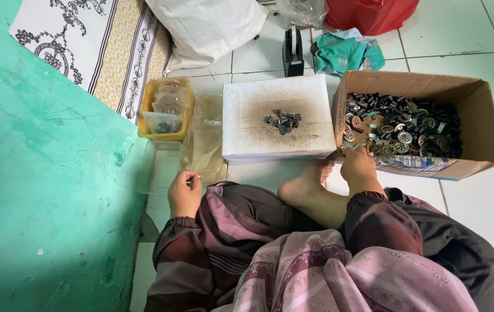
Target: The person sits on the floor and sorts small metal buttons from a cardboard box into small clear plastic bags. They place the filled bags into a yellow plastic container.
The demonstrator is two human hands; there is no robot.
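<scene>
Two hands busy: right hand [358, 163] at cardboard box [478, 115] rim, fingers hidden, grip unclear; parts [400, 127] at 1 o'clock. Left hand [184, 193] loosely curled, contents unclear.

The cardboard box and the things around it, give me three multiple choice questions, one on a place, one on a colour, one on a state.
1. Where does the small pile of dark parts lie?
A. on the white block
B. in the yellow tub
C. on the green floor

2. What colour is the tub beside the block?
A. red
B. yellow
C. blue

3. How is the cardboard box?
A. taped shut
B. open and bare
C. open, holding metal parts

Answers: 1 A, the pile sits mid-top of the block. 2 B, its rim is yellow. 3 C, flaps are up and parts fill it, the right hand at its edge.
</scene>
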